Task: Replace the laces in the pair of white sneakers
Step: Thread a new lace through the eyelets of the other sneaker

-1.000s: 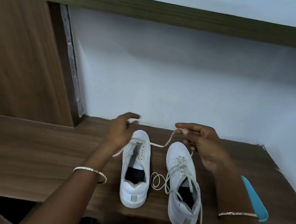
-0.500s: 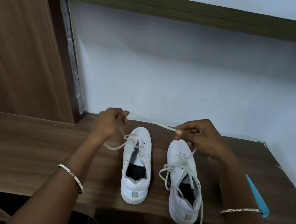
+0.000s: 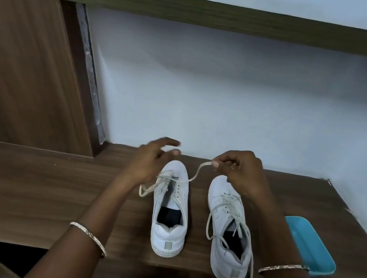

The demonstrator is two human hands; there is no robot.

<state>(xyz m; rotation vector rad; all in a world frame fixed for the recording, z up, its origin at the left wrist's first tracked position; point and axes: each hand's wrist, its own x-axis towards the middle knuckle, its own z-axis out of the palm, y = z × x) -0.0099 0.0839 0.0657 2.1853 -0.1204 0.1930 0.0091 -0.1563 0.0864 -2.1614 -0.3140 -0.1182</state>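
Head view had the L hand [image 3: 151,157] over the toe of the left sneaker [image 3: 170,210], fingers spread loose & gripping nothing I could see. That shoe sat heel toward the person, mostly unlaced. Its lace [image 3: 198,170] ran from the front eyelets up to the R hand [image 3: 242,171], which pinched the end btwn thumb & forefinger. Lace looked flat, soft, v. light, prob. floppy, so best held near the tip w/ the shoe steadied against sliding. Right sneaker [image 3: 228,229] stood near, loosely laced, one end hanging over the front edge. Both rested on a smooth-looking brown wood-grain desk [image 3: 51,190], w/ a teal tray [image 3: 309,245] at far R. Wood panel [image 3: 21,67] stood left, pale blue wall [image 3: 231,98] behind, dark shelf [image 3: 220,13] above.
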